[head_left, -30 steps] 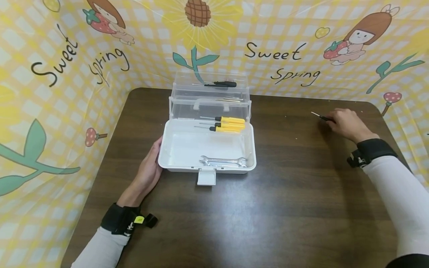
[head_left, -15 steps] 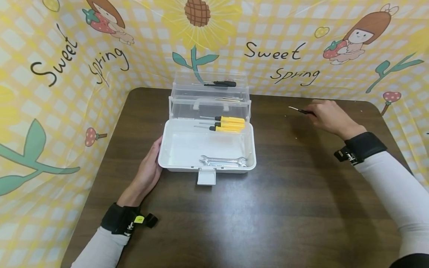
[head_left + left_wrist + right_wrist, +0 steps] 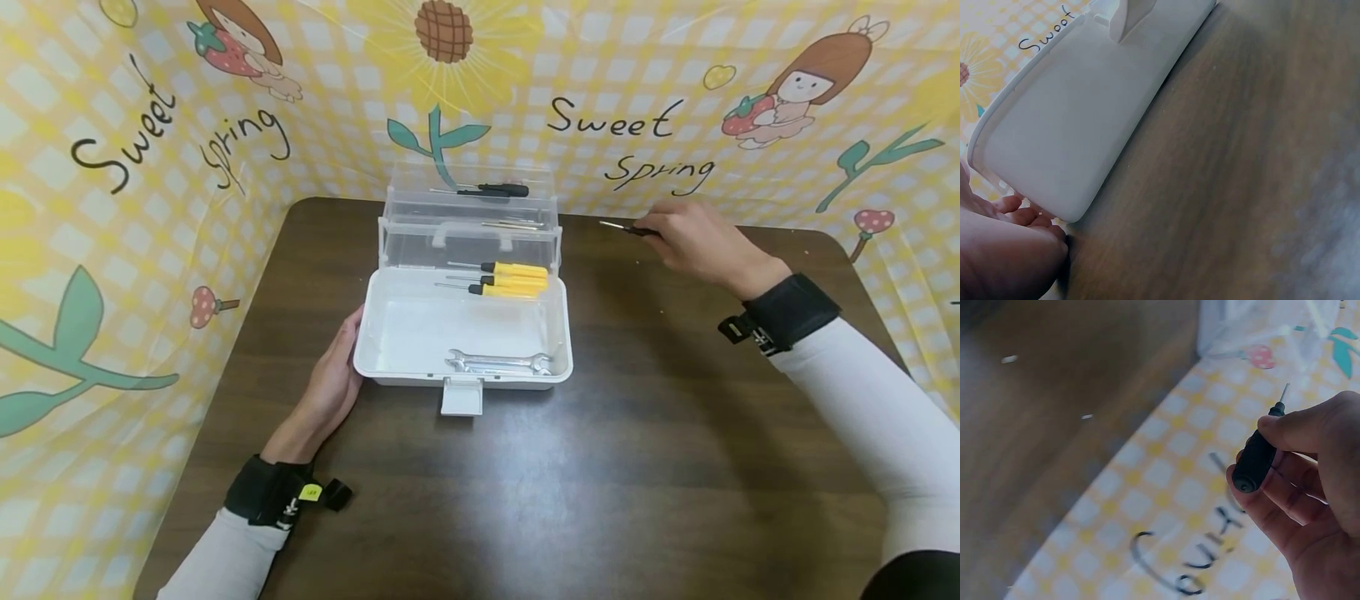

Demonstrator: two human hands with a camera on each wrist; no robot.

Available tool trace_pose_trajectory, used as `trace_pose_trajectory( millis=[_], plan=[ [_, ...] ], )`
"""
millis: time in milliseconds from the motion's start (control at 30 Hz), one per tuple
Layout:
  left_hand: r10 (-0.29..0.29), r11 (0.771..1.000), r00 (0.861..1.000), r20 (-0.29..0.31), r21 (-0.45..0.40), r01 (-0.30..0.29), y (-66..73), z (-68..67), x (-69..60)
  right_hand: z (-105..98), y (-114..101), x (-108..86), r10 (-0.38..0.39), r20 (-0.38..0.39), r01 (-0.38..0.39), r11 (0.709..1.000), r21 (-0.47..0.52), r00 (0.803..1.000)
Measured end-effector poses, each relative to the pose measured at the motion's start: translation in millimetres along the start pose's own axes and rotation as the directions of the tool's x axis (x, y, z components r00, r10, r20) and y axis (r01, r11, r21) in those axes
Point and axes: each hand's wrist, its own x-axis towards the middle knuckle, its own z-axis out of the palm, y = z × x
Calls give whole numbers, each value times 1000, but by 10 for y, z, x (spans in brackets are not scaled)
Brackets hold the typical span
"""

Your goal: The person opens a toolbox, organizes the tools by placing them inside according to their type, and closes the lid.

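A white toolbox [image 3: 405, 379] stands on the table with its clear lid and trays raised at the back. My left hand [image 3: 332, 379] rests against its left side; in the left wrist view the fingertips touch the side wall [image 3: 1054, 137]. To the right of the toolbox, my right hand [image 3: 708, 246] pinches a black-handled screwdriver [image 3: 1255, 461] between thumb and fingers, its shaft pointing left towards the trays. Yellow-handled screwdrivers [image 3: 516, 282] lie across the lower clear tray. Wrenches [image 3: 498, 362] lie at the front of the box. Black screwdrivers [image 3: 504, 190] sit in the top tray.
Thin metal pieces [image 3: 513, 224] lie in the middle clear tray. A white latch [image 3: 462, 397] hangs out from the toolbox front. Patterned yellow cloth [image 3: 630, 50] rises behind and left of the dark wooden table [image 3: 600, 483]. Small pale specks dot the tabletop.
My right hand has moved left and a little farther back, carrying the black screwdriver towards the toolbox. My left hand and the toolbox have stayed put.
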Motion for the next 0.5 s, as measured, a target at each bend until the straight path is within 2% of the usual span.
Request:
trace_pose_trajectory(
  millis=[167,500],
  plan=[
    [-7,1000,1000,1,4,7,15,-2,12,-98,-116,241,-21,-24,21,1000,1,1000],
    [-13,1000,1000,-7,18,13,21,-2,-3,-258,-319,680,-71,-9,71,997,1,997]
  ],
)
